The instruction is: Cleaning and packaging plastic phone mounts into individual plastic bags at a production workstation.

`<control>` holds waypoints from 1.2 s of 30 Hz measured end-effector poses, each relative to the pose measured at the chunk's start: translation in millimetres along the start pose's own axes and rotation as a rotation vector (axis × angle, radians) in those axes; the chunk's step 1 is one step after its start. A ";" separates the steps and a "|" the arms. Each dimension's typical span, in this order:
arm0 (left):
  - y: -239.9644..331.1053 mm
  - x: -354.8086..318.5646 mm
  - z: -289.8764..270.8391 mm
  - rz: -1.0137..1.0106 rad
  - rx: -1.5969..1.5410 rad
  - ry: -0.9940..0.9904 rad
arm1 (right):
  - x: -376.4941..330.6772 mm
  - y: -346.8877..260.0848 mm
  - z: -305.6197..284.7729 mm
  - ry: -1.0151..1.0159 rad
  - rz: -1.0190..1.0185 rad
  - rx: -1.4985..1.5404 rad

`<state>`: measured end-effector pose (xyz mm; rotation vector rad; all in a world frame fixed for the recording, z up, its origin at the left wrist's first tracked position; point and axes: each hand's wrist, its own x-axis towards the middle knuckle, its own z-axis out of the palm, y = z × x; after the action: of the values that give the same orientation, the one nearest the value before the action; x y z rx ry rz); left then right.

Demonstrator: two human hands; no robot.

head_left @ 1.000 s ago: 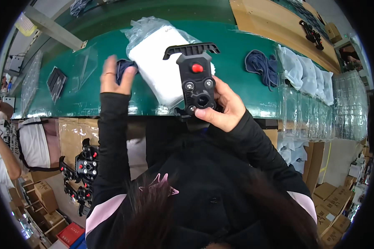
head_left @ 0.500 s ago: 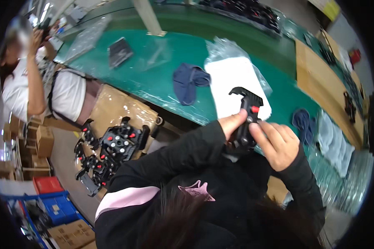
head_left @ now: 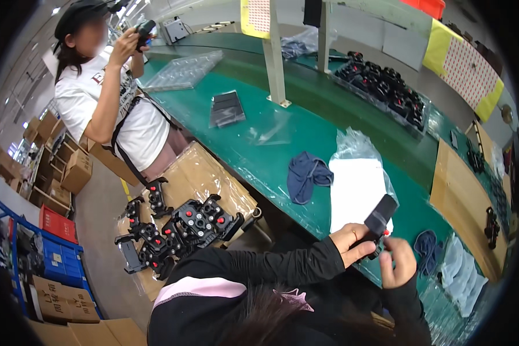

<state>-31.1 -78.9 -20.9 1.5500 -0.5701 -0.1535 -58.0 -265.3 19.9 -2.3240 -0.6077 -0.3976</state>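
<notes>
Green table [head_left: 282, 144], dark blue cloth [head_left: 305, 176], black device [head_left: 379, 218] with red button.

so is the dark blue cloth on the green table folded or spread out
Neither neatly folded nor spread flat: the dark blue cloth lies crumpled in a loose bunch on the green table, with creases and overlapping flaps, beside the white plastic-wrapped sheet.

A: What has changed at the hands?
B: The black device [head_left: 379, 222], earlier raised facing the camera in the right hand [head_left: 397, 262], now sits lower, gripped by the left hand [head_left: 353, 242]; the blue cloth [head_left: 305, 176] lies farther left.
</notes>
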 end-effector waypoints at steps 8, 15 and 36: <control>4.9 -0.8 2.8 0.243 0.285 -0.007 | -21.3 11.4 2.3 -0.242 0.758 0.755; 5.1 9.7 14.1 -0.188 -0.463 0.033 | -14.3 11.5 0.1 -0.062 0.295 0.235; -14.0 38.0 -0.7 -0.310 -0.706 -0.308 | -34.2 22.3 1.8 0.018 0.591 1.016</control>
<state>5.6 -95.6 -24.9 0.9137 -0.4408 -0.7579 -75.0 -289.3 -8.5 -1.3999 -0.0342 0.1605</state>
